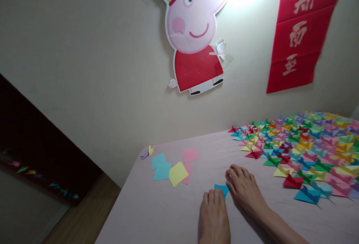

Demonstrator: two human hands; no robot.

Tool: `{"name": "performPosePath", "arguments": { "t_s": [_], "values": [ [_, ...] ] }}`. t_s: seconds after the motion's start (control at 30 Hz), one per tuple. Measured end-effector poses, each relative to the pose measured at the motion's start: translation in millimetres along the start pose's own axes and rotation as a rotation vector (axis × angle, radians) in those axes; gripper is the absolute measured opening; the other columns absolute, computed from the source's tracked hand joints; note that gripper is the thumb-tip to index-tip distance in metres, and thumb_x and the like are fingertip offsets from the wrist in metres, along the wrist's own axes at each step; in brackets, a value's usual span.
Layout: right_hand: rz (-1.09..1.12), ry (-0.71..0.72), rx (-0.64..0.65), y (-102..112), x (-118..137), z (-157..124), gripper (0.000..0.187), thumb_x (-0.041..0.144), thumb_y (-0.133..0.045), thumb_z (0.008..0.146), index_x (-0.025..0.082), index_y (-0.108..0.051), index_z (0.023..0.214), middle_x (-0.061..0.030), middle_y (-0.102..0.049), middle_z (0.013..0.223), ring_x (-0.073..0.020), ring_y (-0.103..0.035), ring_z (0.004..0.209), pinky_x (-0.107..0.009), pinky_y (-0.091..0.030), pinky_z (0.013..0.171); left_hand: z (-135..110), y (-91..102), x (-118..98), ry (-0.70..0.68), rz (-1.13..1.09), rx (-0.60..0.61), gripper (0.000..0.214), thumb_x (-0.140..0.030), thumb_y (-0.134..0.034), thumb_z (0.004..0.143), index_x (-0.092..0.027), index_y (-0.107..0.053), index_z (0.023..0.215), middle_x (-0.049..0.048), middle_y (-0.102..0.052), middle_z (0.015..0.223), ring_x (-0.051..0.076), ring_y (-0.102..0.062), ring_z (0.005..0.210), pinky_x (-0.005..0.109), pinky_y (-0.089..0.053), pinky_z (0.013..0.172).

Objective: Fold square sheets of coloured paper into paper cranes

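A small blue paper (pixel 223 189) lies on the bed-like surface, partly covered by my left hand (pixel 214 214). The fingers of my left hand are close together and curl down over the paper, holding it against the cloth; its thumb is hidden. My right hand (pixel 244 186) rests just to the right, palm down, with its fingers slightly apart and bent; its thumb side is by the paper's right edge. I see nothing held in the right hand. Most of the blue paper's lower part is out of sight, so its folds cannot be made out.
Many folded paper cranes (pixel 305 161) in mixed colours stand in rows on the right. Loose squares include a yellow sheet (pixel 178 174), a light blue sheet (pixel 162 171) and a pink sheet (pixel 190 155). Two small folded pieces (pixel 147 152) sit at the far left corner, before the wall.
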State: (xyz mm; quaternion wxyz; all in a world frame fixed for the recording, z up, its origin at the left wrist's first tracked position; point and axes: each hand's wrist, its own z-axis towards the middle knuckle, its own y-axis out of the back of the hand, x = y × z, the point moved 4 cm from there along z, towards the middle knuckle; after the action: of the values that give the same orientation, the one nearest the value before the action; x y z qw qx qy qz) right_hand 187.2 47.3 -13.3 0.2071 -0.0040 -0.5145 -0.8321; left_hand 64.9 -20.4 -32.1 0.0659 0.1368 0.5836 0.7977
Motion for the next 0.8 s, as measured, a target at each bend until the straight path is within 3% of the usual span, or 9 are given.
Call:
{"name": "performPosePath", "arguments": {
  "t_s": [0.2, 0.33, 0.47, 0.63, 0.8],
  "values": [
    [0.163, 0.015, 0.011, 0.5, -9.7, 1.9, 0.025, 0.014, -0.046, 0.091, 0.024, -0.064, 0.103, -0.0105, -0.064, 0.121, -0.0288, -0.055, 0.108, -0.042, -0.044, 0.086, 1.5, 11.4, 9.9, 0.032, -0.146, 0.109, 0.053, -0.006, -0.048, 0.088, -0.013, -0.05, 0.14, 0.0128, -0.059, 0.128, 0.029, -0.051, 0.114, 0.046, -0.039, 0.103],
    [0.409, 0.185, 0.091, 8.1, -5.5, 2.6, 0.031, 0.008, -0.047, 0.087, 0.024, -0.064, 0.108, -0.0087, -0.066, 0.114, -0.0244, -0.056, 0.105, -0.038, -0.046, 0.089, 5.0, 20.9, 16.4, 0.061, -0.281, 0.191, 0.059, 0.0, -0.045, 0.083, -0.016, -0.048, 0.14, 0.012, -0.055, 0.132, 0.029, -0.049, 0.113, 0.044, -0.039, 0.1],
    [0.513, 0.309, 0.149, 18.7, 3.7, 5.2, 0.028, 0.007, -0.048, 0.087, 0.024, -0.067, 0.099, -0.0074, -0.068, 0.107, -0.022, -0.058, 0.1, -0.035, -0.047, 0.088, 5.9, 29.6, 20.9, 0.128, -0.403, 0.133, 0.053, 0.001, -0.044, 0.083, -0.023, -0.055, 0.13, 0.0066, -0.057, 0.122, 0.024, -0.05, 0.108, 0.038, -0.039, 0.096],
    [0.619, 0.274, 0.262, 16.0, 4.2, 13.6, 0.023, 0.02, -0.047, 0.093, 0.023, -0.069, 0.088, -0.0054, -0.069, 0.09, -0.0215, -0.061, 0.089, -0.036, -0.047, 0.083, 6.3, 44.3, 26.1, 0.164, -0.596, 0.035, 0.038, -0.011, -0.054, 0.087, -0.025, -0.059, 0.122, 0.0047, -0.061, 0.11, 0.024, -0.052, 0.101, 0.037, -0.039, 0.092],
    [0.766, 0.067, 0.351, 11.7, 1.2, 17.3, 0.024, 0.027, -0.045, 0.091, 0.023, -0.068, 0.098, -0.0024, -0.068, 0.084, -0.0202, -0.062, 0.08, -0.033, -0.048, 0.075, 14.3, 57.9, 32.4, 0.339, -0.78, 0.072, 0.033, -0.011, -0.05, 0.091, -0.023, -0.061, 0.12, 0.0045, -0.066, 0.098, 0.023, -0.056, 0.095, 0.035, -0.042, 0.086]
  ]
}}
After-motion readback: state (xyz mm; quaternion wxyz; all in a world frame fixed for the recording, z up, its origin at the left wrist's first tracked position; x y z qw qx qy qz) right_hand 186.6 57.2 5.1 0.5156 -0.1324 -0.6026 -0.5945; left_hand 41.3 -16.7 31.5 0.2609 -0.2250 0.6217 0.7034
